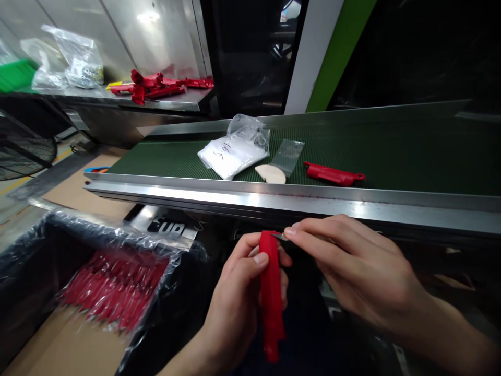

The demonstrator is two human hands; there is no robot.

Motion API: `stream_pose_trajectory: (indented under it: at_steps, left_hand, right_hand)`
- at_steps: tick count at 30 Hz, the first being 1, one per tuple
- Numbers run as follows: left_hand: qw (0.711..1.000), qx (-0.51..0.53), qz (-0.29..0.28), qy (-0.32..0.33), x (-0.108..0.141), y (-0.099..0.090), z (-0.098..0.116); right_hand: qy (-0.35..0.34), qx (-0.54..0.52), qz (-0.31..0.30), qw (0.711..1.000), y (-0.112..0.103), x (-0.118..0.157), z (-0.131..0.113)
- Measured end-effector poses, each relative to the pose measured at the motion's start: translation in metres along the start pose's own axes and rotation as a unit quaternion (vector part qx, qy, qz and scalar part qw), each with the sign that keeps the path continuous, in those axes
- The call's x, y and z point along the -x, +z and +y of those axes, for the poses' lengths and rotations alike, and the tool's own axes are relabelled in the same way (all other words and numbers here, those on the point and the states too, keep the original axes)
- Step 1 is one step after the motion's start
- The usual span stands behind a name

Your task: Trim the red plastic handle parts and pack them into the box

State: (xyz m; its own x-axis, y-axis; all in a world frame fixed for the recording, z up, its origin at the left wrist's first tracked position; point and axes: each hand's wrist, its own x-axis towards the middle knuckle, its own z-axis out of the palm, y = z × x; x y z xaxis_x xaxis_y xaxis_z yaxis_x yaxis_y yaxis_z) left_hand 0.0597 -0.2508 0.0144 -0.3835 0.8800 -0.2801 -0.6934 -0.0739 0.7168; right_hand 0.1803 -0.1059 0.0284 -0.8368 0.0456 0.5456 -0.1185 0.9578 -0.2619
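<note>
My left hand (245,282) is closed round a long red plastic part (271,292), held upright below the conveyor's near rail. Its thumb lies along the near face and its fingers wrap behind. In my right hand (356,261) is a small knife with a thin metal blade (279,236), pinched close to the tip. The blade touches the top end of the red part, near its right edge. Most of the knife's handle is hidden by my fingers. Another red plastic part (334,174) lies on the green conveyor belt (410,156), beyond my right hand.
On the belt are a bag of white sheets (233,154), a clear bag (288,155) and a beige rounded piece (271,173). At lower left, a lined box (35,230) holds rows of bagged red parts (117,287). Red parts (156,86) pile on a metal shelf.
</note>
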Motion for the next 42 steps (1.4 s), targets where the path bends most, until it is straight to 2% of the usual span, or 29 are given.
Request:
stream_pose_trajectory:
  at_steps: [3,6,12,19,23,27,31,34,42]
  left_hand:
    - [1.000,0.027,0.004,-0.013,-0.001,-0.001,0.001]
    - [0.999,0.043,0.011,-0.020,-0.003,-0.002,0.005]
    - [0.999,0.029,0.017,0.012,-0.010,-0.003,0.013]
    - [0.998,0.058,0.024,0.025,-0.021,-0.001,0.018]
    - [0.993,0.098,0.052,0.039,-0.023,0.002,0.023]
    - [0.992,0.076,0.078,0.058,-0.019,0.003,0.024]
    - [0.994,0.047,0.075,0.066,-0.015,0.003,0.020]
    - [0.995,0.024,0.075,0.057,-0.013,0.002,0.016]
    - [0.993,0.008,0.092,0.075,-0.009,0.000,0.014]
  right_hand:
    - [-0.001,-0.006,-0.011,1.000,0.002,0.003,-0.002]
    - [-0.010,-0.006,-0.047,0.999,0.004,0.009,-0.005]
    - [-0.022,-0.028,-0.085,0.996,0.008,0.022,-0.019]
    - [-0.035,-0.007,-0.056,0.998,0.011,0.028,-0.030]
    - [0.011,-0.045,-0.022,0.999,0.005,0.032,-0.030]
    - [0.036,-0.057,-0.005,0.998,0.003,0.031,-0.028]
    - [0.060,-0.075,0.000,0.995,0.011,0.030,-0.028]
    - [0.083,-0.126,0.011,0.988,0.016,0.029,-0.030]
    - [0.083,-0.137,0.012,0.987,0.015,0.026,-0.034]
